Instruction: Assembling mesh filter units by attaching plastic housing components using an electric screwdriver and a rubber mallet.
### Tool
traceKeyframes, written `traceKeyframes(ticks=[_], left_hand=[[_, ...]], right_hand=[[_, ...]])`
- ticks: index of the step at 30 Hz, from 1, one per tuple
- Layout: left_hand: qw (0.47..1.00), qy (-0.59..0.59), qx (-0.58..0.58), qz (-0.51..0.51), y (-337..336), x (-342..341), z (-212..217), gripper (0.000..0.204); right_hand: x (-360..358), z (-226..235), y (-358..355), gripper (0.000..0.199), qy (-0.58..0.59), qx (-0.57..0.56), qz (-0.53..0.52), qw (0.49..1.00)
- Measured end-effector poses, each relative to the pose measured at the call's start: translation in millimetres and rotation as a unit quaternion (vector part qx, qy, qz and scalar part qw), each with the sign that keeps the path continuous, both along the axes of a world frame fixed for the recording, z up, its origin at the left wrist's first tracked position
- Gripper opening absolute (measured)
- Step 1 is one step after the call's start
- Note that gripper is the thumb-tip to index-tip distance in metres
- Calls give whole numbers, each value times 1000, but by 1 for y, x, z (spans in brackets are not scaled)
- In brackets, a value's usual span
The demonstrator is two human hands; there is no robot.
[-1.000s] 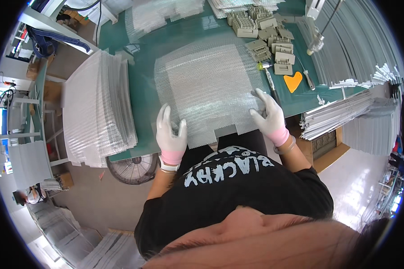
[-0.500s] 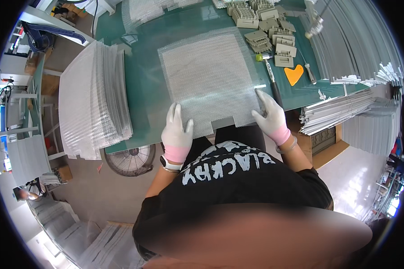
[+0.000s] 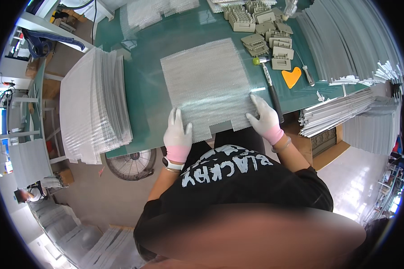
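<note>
A translucent, textured sheet [image 3: 206, 80], perhaps mesh or bubble film, lies flat on the green tabletop [image 3: 143, 89]. A rectangular notch is cut into its near edge, which reaches the table's front. My left hand [image 3: 177, 134], in a white glove with a pink cuff, touches the sheet's near left corner. Its fingers are stretched forward, with the thumb apart. At the near right edge rests my right hand [image 3: 265, 119], gloved the same way, fingers extended and thumb spread. Neither hand is closed around anything.
A stack of similar sheets [image 3: 92, 103] stands left. To the right lie a hammer [image 3: 269, 85], an orange heart-shaped scraper [image 3: 292, 77], a screwdriver [image 3: 308, 75] and several beige plastic parts [image 3: 280, 54]. White panels [image 3: 345, 40] are piled far right; a fan [image 3: 132, 166] stands below the table.
The sheet's far edge has come nearer to me, and the paler border around it no longer shows. Both hands stay at its near corners, and the whole view has shifted slightly.
</note>
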State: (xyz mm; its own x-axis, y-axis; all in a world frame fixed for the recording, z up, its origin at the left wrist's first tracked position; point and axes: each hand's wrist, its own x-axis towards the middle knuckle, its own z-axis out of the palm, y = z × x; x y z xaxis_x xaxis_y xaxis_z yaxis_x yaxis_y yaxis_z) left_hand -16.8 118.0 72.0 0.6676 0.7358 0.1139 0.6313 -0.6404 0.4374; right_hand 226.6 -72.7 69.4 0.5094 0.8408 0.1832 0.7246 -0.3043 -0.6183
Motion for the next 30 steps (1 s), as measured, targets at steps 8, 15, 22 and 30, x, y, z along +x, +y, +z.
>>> traceKeyframes(ticks=[8, 15, 22, 30], left_hand=[[1000, 1, -9, 3, 3, 0, 2, 60], [996, 74, 49, 2, 25, 5, 18, 58], [993, 63, 79, -60, 85, 17, -6, 52], [997, 36, 40, -51, 72, 10, 7, 60]], right_hand=[[0, 5, 3, 61, -8, -20, 2, 1000], [21, 36, 26, 53, -26, -159, 53, 986], [192, 70, 198, 47, -193, 112, -71, 972], [273, 102, 306, 96, -74, -256, -165, 950]])
